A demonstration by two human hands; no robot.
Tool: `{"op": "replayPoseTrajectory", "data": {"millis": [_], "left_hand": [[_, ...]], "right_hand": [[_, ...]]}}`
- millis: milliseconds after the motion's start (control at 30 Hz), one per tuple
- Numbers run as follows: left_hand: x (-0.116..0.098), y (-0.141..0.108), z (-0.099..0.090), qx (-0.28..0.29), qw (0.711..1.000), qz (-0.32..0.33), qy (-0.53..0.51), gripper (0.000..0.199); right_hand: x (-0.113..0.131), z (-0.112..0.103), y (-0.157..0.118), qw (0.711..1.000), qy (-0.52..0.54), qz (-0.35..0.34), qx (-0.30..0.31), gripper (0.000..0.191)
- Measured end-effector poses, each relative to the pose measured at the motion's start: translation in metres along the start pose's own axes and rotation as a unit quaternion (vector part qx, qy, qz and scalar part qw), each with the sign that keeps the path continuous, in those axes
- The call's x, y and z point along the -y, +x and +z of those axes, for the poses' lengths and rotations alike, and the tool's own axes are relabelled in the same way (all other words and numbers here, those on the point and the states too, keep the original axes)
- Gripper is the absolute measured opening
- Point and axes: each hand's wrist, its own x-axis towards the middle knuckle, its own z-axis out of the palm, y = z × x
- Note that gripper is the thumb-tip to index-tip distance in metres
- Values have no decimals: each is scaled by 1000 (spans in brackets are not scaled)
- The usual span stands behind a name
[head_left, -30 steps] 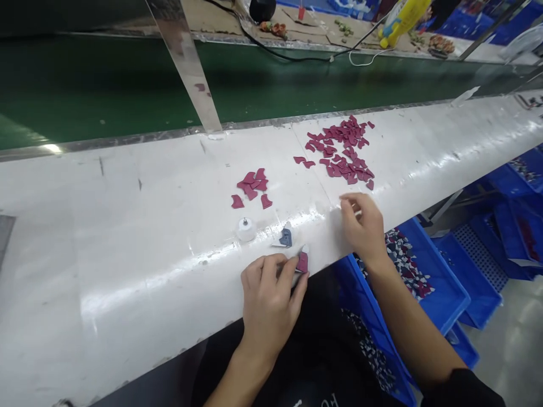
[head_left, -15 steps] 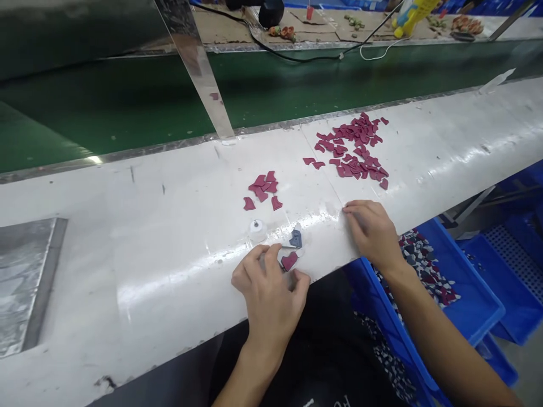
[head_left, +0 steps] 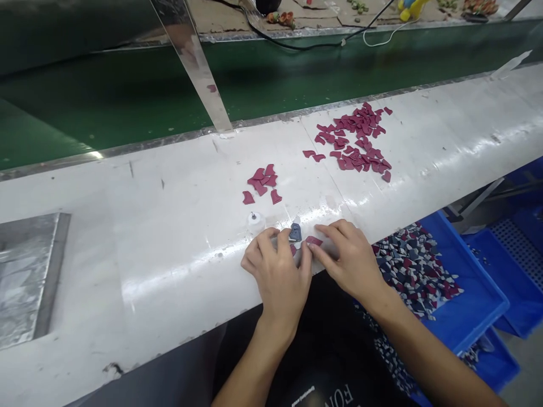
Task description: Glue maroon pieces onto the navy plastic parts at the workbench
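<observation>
My left hand (head_left: 278,274) rests on the white work surface with its fingers curled around a small maroon piece (head_left: 293,249), largely hidden by the fingers. Close to its fingertips lies a blue-grey piece (head_left: 296,231). To the right, my right hand (head_left: 350,257) has its thumb and index finger at another maroon piece (head_left: 314,241), which lies between them. Beyond my left hand stands a small white round bottle (head_left: 255,221) with a thin metal tip. A small group of flat maroon pieces (head_left: 262,181) is spread past the bottle.
A larger maroon heap (head_left: 358,127) lies farther right on the white table (head_left: 178,249). At the left is a metal tray (head_left: 59,265). Blue bins (head_left: 475,288), one full of mixed small pieces (head_left: 418,271), stand below the right edge. A slanted post (head_left: 203,79) rises at the back edge.
My right hand has moved left and toward me, coming beside my left hand with a maroon piece at its fingertips. My left hand has shifted slightly right, covering more of its piece.
</observation>
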Motion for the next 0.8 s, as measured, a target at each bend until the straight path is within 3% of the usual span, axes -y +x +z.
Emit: {"op": "replayPoseTrajectory", "data": {"millis": [100,200,333,433,567,633,800], "left_hand": [[-1,2,0,-2,1000,-9,-4,21],[-4,5,0,-1,1000,-26,0,18],[-8,6,-4,5,1000,-28,-6,16],[-9,-1,-9,-16,999,10,-34,19],[-7,-15,-12,-21,997,66,-33,18],[-4,-20,-12,-28,996,76,-31,18],[2,-23,-11,-47,993,91,-52,20]], "right_hand": [[8,1,3,997,50,54,37,10],[12,-5,6,985,123,107,60,9],[14,-13,4,975,184,122,-1,9],[13,-15,-1,944,273,186,-19,19],[10,-17,-8,887,370,272,55,37],[9,-18,-11,880,368,288,85,40],[10,-13,-14,876,381,286,79,40]]}}
